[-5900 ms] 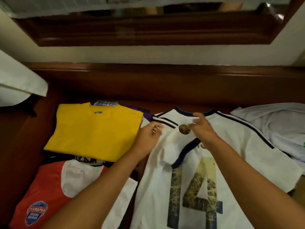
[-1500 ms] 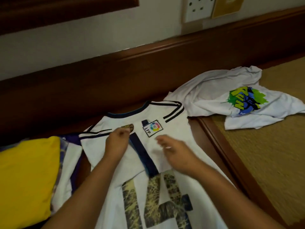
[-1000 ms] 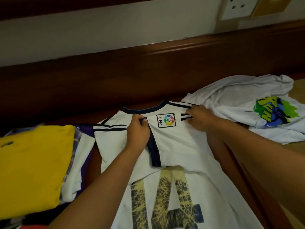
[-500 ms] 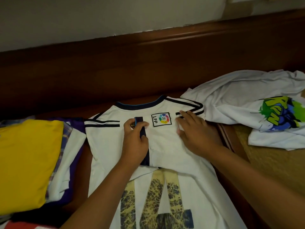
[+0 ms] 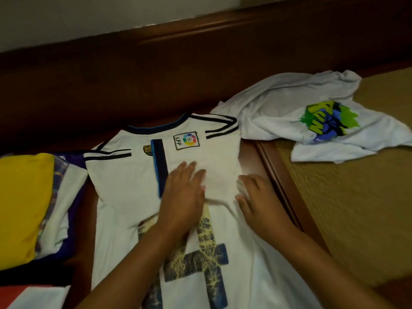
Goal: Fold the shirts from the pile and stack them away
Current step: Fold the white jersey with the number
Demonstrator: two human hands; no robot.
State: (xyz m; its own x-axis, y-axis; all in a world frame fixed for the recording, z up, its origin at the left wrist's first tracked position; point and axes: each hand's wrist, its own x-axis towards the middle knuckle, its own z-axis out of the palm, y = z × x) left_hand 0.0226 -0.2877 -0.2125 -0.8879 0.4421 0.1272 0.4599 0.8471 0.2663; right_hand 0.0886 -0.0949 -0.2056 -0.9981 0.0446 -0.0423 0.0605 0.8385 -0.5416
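Dim room, wood and matting
A dark wooden rail [image 5: 200, 47] is running beneath a pale wall [image 5: 89, 16]; woven tan matting [image 5: 356, 208] is lying to the right; light is falling low.

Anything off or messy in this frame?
One thing: the white shirt with the green print lies crumpled and unfolded, half on the woven mat. The jersey lies flat under the left hand and right hand, sleeves folded in.

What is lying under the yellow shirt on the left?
Under the yellow shirt lie more folded clothes: checked, white and purple edges show. How many, and what is lowest, stays covered.
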